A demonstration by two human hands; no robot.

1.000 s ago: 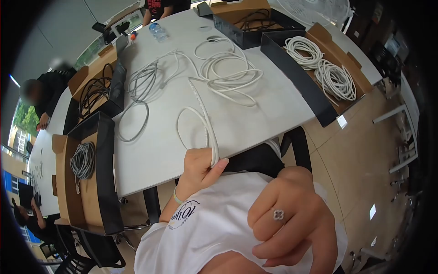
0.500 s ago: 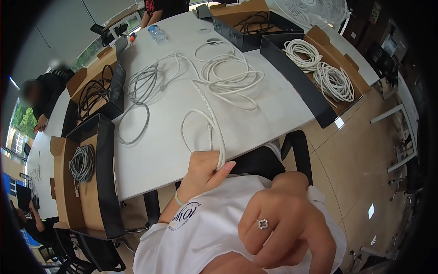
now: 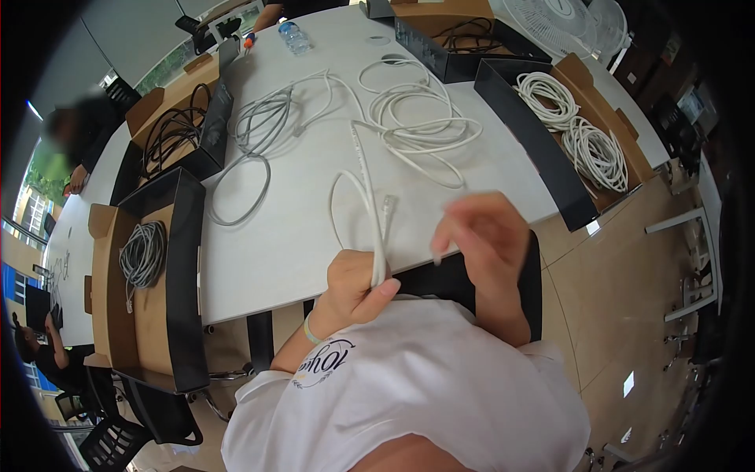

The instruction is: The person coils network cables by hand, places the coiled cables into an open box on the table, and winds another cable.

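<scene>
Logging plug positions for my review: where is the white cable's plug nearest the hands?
In the head view, the plug shows just right of the held white strands, beyond the left hand and to the left of the right hand.

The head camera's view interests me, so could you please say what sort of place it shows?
Probably an office or meeting room, perhaps used as a workroom: there are a large white table, black chairs and open boxes of cables.

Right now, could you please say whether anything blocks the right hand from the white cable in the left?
No obstacle shows between the right hand and the white cable in the left hand; a plug end shows beside the cable.
</scene>
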